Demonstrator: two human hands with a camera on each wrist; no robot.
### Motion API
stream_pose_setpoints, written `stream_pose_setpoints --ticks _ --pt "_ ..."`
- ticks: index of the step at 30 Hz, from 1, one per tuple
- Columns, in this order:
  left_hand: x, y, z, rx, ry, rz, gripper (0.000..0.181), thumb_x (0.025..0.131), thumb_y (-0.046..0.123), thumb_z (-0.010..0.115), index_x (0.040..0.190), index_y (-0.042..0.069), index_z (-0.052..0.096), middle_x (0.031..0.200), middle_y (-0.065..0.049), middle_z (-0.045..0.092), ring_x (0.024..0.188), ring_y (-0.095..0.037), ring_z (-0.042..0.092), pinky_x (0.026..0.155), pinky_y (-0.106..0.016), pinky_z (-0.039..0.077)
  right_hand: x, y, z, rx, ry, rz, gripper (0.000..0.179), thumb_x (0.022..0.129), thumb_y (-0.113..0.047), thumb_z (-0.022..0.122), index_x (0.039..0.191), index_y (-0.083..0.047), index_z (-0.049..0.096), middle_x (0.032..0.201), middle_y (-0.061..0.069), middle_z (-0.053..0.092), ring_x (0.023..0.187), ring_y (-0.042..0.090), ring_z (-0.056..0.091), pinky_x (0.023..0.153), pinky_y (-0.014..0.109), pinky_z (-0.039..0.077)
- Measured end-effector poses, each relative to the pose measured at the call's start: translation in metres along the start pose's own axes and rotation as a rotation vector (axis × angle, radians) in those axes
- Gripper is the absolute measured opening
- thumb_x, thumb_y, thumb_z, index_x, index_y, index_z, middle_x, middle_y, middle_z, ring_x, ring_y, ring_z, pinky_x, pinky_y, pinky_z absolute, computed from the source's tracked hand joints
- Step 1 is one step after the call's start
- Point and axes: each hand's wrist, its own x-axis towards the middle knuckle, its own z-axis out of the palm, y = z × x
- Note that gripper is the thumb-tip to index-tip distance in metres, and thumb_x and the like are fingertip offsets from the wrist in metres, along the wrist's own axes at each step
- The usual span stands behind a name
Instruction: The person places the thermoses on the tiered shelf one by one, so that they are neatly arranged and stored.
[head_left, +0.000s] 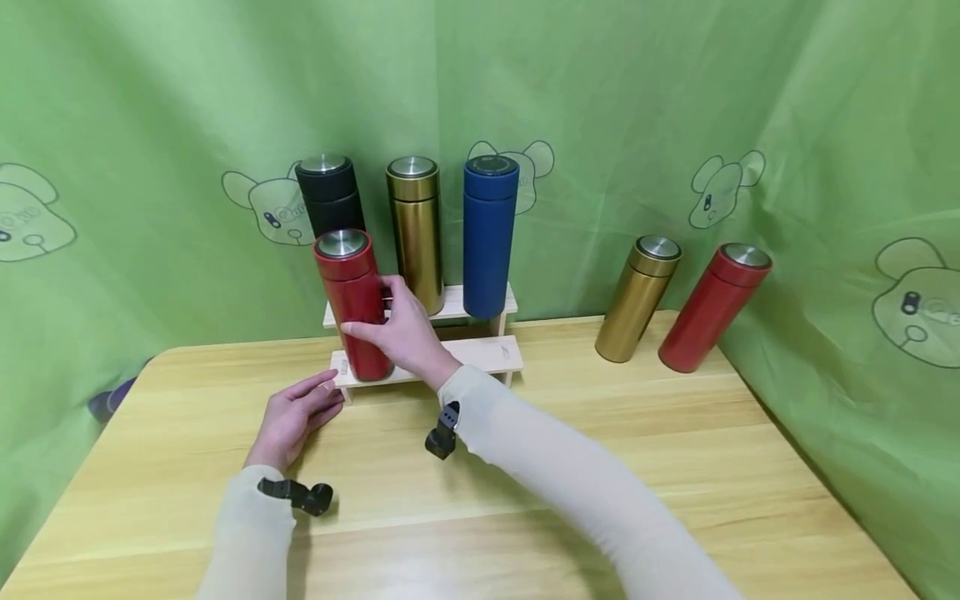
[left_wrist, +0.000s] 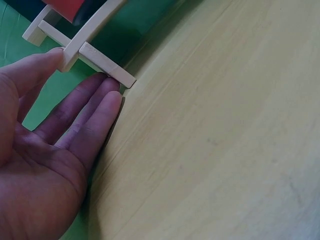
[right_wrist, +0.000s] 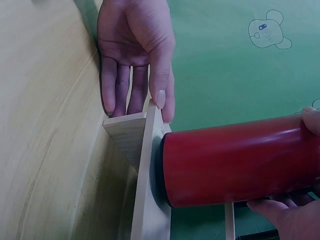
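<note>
My right hand (head_left: 408, 329) grips the red thermos (head_left: 351, 292) around its middle, thumb on the near side. The thermos stands upright at the left end of the lower shelf of a small two-step wooden stand (head_left: 480, 354); its base is right at the board in the right wrist view. At that same end, my left hand (left_wrist: 55, 135) touches the stand with fairly straight fingers, thumb at the shelf end and other fingertips by the leg (left_wrist: 107, 65). Behind, on the upper step, are a black thermos (head_left: 330, 196), partly hidden, a gold thermos (head_left: 416, 233) and a blue thermos (head_left: 490, 242).
Another gold thermos (head_left: 637, 300) and another red thermos (head_left: 716, 308) stand toward the table's back right corner. Green curtains (head_left: 600, 100) with bear drawings hang behind and beside the wooden table (head_left: 637, 467). A dark purple object (head_left: 108, 400) shows beyond the table's left edge.
</note>
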Motion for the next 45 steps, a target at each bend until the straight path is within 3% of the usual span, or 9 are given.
stream_pose_setpoints --ticks 30,38,45 --pt "-0.0012 0.0005 0.0005 0.025 0.000 -0.005 0.050 0.099 0.009 0.061 0.142 -0.009 0.043 0.115 -0.011 0.066 0.110 -0.026 0.063 0.101 -0.040 0.050 -0.0026 0.0052 -0.0028 0.033 -0.080 0.016 0.074 0.084 -0.023 0.081 0.143 -0.011 0.036 0.128 0.002 0.052 0.108 0.017 0.058 0.092 0.032 0.054" --pt "-0.0024 0.0013 -0.0006 0.017 -0.019 0.008 0.050 0.099 0.006 0.059 0.143 -0.011 0.040 0.113 -0.008 0.066 0.108 -0.024 0.064 0.101 -0.040 0.050 -0.0040 0.0028 -0.0006 -0.052 -0.086 0.026 0.081 0.081 -0.024 0.083 0.144 -0.008 0.034 0.128 0.003 0.048 0.110 0.017 0.055 0.094 0.031 0.053" --pt "-0.0018 0.0003 -0.0019 0.009 -0.023 0.000 0.051 0.099 0.007 0.060 0.142 -0.011 0.041 0.113 -0.008 0.066 0.109 -0.026 0.064 0.100 -0.040 0.050 -0.0054 0.0052 -0.0026 -0.067 -0.079 0.054 0.087 0.081 -0.025 0.083 0.148 -0.007 0.030 0.142 0.006 0.038 0.119 0.024 0.054 0.100 0.036 0.051"
